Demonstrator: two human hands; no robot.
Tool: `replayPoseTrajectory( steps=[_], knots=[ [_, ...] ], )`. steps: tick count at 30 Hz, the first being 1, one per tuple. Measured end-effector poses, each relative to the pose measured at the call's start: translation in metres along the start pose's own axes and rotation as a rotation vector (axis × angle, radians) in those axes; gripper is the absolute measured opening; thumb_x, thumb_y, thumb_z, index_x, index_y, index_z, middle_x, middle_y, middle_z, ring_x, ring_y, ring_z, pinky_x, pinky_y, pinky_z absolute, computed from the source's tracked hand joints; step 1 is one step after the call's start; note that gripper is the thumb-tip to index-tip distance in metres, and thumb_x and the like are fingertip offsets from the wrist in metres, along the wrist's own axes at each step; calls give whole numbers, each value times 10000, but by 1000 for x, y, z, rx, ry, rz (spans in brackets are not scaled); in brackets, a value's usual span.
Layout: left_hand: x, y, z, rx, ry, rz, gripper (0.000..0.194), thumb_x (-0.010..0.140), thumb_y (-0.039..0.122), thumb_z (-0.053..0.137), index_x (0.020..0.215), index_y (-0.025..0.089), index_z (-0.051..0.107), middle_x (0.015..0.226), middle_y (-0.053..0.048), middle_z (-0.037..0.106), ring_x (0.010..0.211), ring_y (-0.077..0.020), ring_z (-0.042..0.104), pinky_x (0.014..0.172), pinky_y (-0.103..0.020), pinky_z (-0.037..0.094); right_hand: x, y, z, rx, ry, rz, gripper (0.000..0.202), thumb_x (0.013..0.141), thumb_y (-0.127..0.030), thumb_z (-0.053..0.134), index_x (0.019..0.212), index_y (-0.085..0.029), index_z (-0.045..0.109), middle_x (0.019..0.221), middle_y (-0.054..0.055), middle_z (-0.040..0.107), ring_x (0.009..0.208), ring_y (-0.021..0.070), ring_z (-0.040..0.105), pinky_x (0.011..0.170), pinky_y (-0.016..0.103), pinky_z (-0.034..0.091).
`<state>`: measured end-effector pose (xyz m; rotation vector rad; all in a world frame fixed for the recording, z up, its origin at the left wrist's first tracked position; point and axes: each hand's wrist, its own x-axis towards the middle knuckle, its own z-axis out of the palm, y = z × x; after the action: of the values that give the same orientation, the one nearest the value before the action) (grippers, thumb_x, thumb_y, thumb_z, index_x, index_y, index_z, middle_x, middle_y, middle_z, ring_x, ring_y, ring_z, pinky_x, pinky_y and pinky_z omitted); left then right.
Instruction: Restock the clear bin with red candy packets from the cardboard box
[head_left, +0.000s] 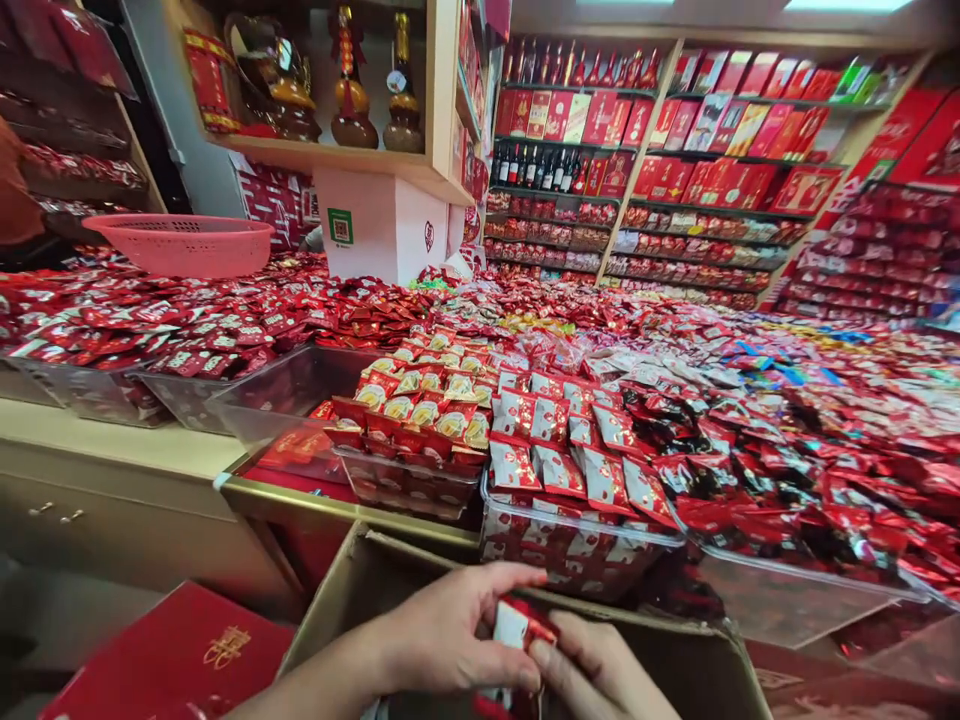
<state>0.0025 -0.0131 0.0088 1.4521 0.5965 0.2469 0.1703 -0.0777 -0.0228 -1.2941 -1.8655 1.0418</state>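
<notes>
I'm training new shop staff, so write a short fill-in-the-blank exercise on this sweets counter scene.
1. Both hands, left hand and right hand, hold one small red and ____ packet.
2. The hands are above an open ____ box.
3. The empty basket on the sweets is ____ in colour.

Missing words: white; cardboard; pink

hands: left hand (442, 630) and right hand (600, 665) pinch red packet (517, 625) (together) | over cardboard box (375, 580)
</notes>
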Motion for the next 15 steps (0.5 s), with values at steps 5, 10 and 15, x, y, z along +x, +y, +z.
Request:
replayPoseTrajectory(
  steps=[5, 10, 15],
  knots=[
    [-2, 2, 8, -279, 82, 41, 699, 672, 188, 667, 1276, 163, 316, 802, -41, 639, 701, -127, 591, 711, -287, 439, -9, -14, -8, 445, 108, 182, 322, 842, -437, 407, 767, -145, 520, 587, -12, 505, 511, 83, 459, 519, 208, 374],
    [0, 3, 10, -352, 111, 96, 644, 691, 182, 658, 1245, 132, 335, 926, -112, 658, 811, -162, 610, 778, -318, 433, -10, -11, -8, 552, 142, 216, 291, 797, -434, 493, 718, -153, 487, 586, -27, 469, 512, 79, 441, 497, 207, 379],
    [1, 5, 11, -377, 67, 138, 634, 739, 179, 609, 1272, 133, 271, 933, -117, 662, 807, -149, 610, 784, -324, 427, -11, -4, -5, 522, 209, 216, 299, 791, -409, 512, 643, -150, 484, 561, -25, 476, 492, 71, 441, 484, 199, 379]
  ],
)
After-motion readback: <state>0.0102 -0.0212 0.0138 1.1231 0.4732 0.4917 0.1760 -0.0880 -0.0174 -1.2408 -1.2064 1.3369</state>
